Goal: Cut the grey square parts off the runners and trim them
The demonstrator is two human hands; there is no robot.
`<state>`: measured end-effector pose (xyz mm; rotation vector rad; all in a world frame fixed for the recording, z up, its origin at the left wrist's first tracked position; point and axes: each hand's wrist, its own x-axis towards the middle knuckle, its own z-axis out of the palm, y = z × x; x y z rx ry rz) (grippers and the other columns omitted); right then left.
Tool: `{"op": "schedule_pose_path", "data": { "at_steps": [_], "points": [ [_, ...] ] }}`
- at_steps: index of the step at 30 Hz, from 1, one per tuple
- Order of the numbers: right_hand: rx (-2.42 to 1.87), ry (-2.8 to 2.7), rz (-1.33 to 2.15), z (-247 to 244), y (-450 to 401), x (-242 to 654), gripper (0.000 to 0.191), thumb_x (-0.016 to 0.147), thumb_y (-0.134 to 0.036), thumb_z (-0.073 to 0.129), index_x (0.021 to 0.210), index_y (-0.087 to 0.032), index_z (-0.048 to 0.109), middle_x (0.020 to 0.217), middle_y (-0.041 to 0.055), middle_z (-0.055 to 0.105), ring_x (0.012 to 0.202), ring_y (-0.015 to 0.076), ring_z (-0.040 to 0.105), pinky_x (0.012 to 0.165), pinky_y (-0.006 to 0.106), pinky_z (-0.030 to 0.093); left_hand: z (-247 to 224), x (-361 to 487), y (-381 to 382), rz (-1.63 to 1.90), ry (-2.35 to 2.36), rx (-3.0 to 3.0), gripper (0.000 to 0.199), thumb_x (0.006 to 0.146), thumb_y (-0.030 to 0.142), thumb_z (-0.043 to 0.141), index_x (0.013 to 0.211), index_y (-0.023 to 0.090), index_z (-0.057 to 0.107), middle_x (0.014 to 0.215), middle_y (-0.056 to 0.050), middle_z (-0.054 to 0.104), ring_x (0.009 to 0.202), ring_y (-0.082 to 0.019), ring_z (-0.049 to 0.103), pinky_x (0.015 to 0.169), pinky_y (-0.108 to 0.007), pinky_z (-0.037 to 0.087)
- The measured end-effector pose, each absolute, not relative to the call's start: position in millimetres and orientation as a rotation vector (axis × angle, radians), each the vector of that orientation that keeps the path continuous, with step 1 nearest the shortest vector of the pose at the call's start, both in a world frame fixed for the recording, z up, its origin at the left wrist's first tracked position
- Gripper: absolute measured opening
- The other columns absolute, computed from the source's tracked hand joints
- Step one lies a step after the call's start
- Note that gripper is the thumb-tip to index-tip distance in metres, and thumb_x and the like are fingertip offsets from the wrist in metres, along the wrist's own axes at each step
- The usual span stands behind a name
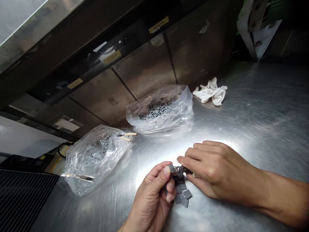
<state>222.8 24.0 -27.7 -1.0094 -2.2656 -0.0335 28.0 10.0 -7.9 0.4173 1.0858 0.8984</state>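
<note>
My left hand [152, 193] pinches a dark grey moulded strip [177, 169] between thumb and fingers. My right hand [212, 170] grips the other end of the strip, and a pale tool handle [195, 175] shows under its fingers. Below both hands lies a small pile of flat grey square pieces [182, 193] on the steel table [241, 129]. A pair of small cutters with cream handles [126, 136] rests on a clear plastic bag [96, 158] of grey pieces, to the left of my hands.
A second clear bag [160, 111] holding many grey pieces stands farther back. Crumpled white gloves [211, 91] lie beyond my right hand. A brown metal wall [145, 71] backs the table, a black ribbed surface [21, 199] sits at lower left, and a metal bracket [258, 29] stands at upper right.
</note>
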Motion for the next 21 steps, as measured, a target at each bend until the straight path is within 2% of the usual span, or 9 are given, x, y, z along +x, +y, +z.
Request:
{"op": "schedule_pose_path", "data": {
  "at_steps": [21],
  "points": [
    [-1.021, -2.3, -0.01, -27.5, 21.3, 223.7, 0.007, 0.085, -0.015, 0.065, 0.08, -0.02, 0.064, 0.069, -0.0017, 0.061, 0.059, 0.0181, 0.054, 0.056, 0.035, 0.029, -7.7, 30.5, 7.3, 0.918, 1.149, 0.426, 0.037, 0.059, 0.03, 0.096, 0.086, 0.015, 0.076, 0.051, 0.003, 0.054, 0.047, -0.006, 0.042, 0.046, -0.015, 0.035]
  ]
}}
